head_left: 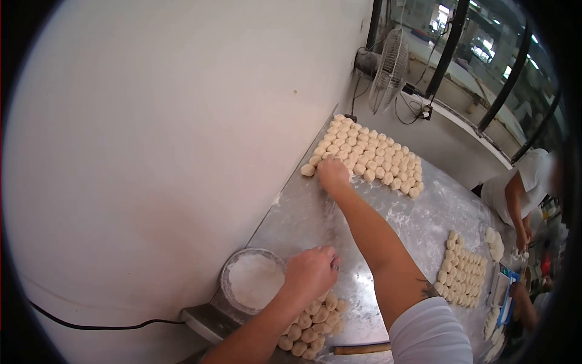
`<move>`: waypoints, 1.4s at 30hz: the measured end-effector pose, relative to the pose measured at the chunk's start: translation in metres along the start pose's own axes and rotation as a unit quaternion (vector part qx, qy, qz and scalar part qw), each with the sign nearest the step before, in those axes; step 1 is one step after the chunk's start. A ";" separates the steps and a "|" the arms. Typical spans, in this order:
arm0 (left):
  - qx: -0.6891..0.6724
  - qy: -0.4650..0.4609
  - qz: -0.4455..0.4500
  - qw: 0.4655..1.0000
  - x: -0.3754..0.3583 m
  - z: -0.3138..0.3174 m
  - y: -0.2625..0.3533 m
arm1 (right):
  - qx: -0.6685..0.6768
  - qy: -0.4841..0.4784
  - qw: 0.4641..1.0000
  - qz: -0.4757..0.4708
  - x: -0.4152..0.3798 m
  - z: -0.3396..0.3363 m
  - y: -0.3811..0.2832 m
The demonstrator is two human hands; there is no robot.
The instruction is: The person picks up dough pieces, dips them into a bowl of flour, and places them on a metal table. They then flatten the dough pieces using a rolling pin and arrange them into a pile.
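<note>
My right hand (334, 175) reaches to the near left edge of a large block of round dough balls (376, 155) set in rows on the metal table. Its fingers curl downward against the dough balls; what they hold, if anything, is hidden. My left hand (310, 273) hovers closed between a bowl of white flour (256, 280) and a smaller heap of dough balls (312, 324). Whatever is inside its curled fingers cannot be made out. Part of the heap is covered by my left forearm.
A rolling pin (362, 349) lies at the near side of the flour-dusted table (303, 212). More dough pieces (464, 270) stand right, by a blue-edged scale (502, 290). Another person (521, 188) works at the far right. A fan (388, 73) hangs beyond; a wall borders the left.
</note>
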State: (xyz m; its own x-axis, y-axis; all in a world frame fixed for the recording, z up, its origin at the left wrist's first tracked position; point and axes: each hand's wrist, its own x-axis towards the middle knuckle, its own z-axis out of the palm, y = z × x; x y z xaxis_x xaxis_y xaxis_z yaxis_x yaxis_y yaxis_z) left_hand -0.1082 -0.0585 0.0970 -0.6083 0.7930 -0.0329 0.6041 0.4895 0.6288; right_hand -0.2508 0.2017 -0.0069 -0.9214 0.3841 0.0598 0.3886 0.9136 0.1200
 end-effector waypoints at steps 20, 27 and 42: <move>-0.211 0.435 0.022 0.875 0.014 -0.061 -0.020 | 0.754 -0.035 0.650 0.087 -0.142 -0.112 0.032; -0.253 0.535 0.087 0.802 0.008 -0.082 -0.026 | 0.553 -0.107 0.790 -0.243 -0.212 -0.122 -0.133; -0.205 0.301 0.119 0.924 0.005 -0.053 -0.013 | 0.617 -0.264 0.739 -0.052 -0.345 -0.138 -0.072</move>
State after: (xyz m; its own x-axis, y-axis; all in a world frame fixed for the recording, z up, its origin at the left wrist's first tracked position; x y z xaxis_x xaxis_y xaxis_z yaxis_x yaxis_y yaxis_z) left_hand -0.1463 -0.0804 0.1297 -0.7334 0.4554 0.5048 0.5872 0.0501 0.8079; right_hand 0.0402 -0.0147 0.1011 -0.9472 0.0043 -0.3205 0.3120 0.2423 -0.9187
